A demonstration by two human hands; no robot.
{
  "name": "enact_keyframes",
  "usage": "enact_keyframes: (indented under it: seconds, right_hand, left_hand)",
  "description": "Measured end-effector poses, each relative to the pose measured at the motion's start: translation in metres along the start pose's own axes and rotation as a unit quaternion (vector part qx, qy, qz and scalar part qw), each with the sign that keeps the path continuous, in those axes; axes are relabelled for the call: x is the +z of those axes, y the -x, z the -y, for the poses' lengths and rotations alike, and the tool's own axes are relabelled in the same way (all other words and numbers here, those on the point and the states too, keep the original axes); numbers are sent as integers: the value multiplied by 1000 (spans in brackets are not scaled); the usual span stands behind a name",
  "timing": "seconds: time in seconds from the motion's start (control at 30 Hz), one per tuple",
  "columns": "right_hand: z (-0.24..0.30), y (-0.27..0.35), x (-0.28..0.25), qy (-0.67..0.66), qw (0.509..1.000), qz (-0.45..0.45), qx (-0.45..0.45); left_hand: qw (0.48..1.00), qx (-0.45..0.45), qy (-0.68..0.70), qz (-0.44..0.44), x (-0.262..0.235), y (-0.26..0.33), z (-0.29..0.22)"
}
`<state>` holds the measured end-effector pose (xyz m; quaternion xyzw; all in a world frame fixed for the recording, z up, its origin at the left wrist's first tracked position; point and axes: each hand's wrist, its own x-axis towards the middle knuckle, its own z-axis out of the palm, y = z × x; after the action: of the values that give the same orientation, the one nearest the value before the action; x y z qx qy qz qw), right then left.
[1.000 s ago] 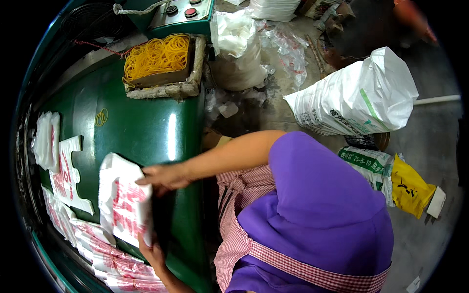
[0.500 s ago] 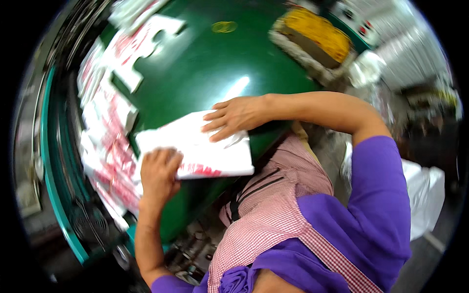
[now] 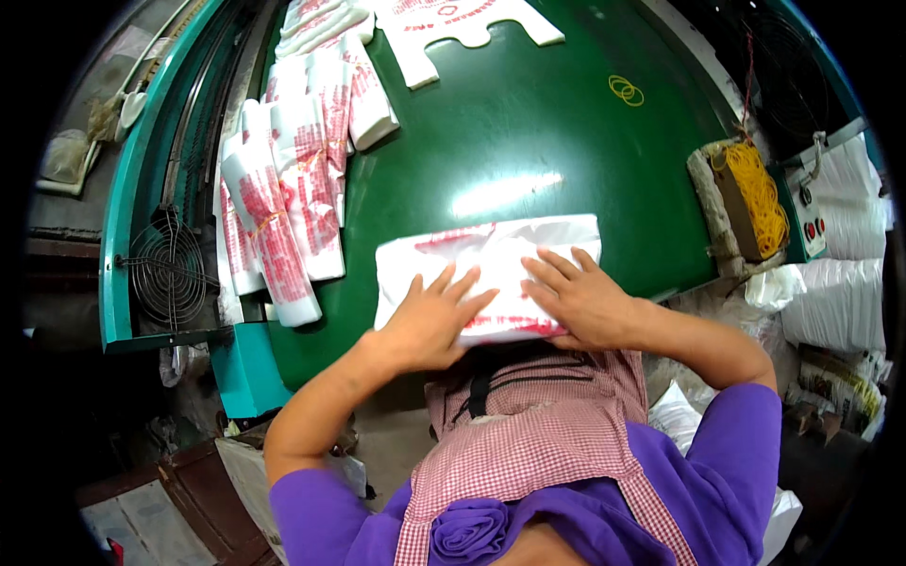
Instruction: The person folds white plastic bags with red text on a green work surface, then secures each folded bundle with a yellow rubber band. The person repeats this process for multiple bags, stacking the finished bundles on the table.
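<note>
A folded stack of white plastic bags with red print (image 3: 505,247) lies flat at the near edge of the green table (image 3: 453,170). My left hand (image 3: 436,316) rests on its left part with the fingers spread. On the right part lies my right hand (image 3: 585,300), its fingers also stretched out and apart. Both palms are toward the near edge of the stack. Neither hand is closed around anything.
Several rolled bundles of printed bags (image 3: 274,226) lie along the table's left side. Flat T-shirt bags (image 3: 453,24) lie at the far end. Yellow rubber bands (image 3: 626,91) sit at far right, and a box of yellow bands (image 3: 755,198) stands beside the right edge.
The bag stack now lies squarer before me, with its long side across. My left hand has moved from its left edge onto its top and opened; the view has turned.
</note>
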<state>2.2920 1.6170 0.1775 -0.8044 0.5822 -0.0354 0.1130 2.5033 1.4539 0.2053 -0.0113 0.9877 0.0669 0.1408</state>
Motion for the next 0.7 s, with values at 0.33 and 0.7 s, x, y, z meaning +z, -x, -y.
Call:
enact_keyframes:
  seconds: [0.33,0.7]
  right_hand:
    - [-79,-55,-4,-285,934,-84,200]
    - [-290,-33,-17,-43,844,-283,453]
  left_hand:
    - [947,-173,114,-245,25,-10,78]
    - [920,-77,376,-75,20,-38,21]
